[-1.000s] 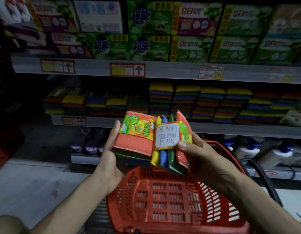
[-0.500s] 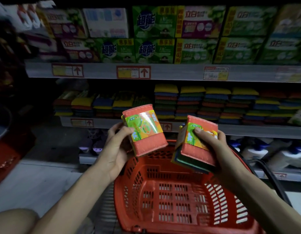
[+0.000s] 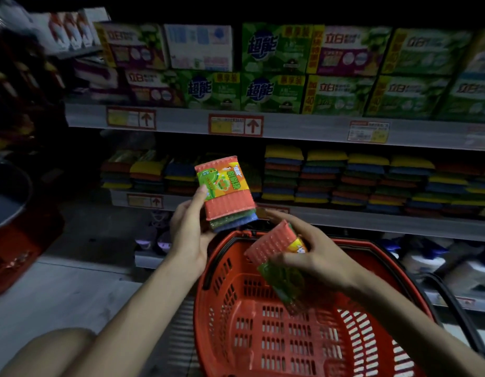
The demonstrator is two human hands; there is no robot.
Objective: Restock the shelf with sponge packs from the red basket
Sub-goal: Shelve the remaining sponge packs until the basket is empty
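Note:
My left hand [image 3: 188,229] grips a sponge pack [image 3: 227,190] with an orange top and a green-yellow label, held up in front of the middle shelf [image 3: 344,217]. My right hand [image 3: 317,257] holds a second sponge pack [image 3: 274,246], tilted over the red basket [image 3: 263,336]. The basket's floor shows no packs. Stacks of sponge packs [image 3: 325,178] in yellow, blue, orange and green fill the middle shelf, lower on its left part [image 3: 151,172].
The upper shelf [image 3: 290,126] carries green and purple detergent boxes [image 3: 276,69] above price tags. White bottles [image 3: 440,262] stand on the lower shelf at right. A red crate [image 3: 15,257] and a dark bowl-like thing sit at far left.
My left hand has raised its pack toward the middle shelf. My right hand has lowered and tilted its pack over the basket. The view has shifted slightly.

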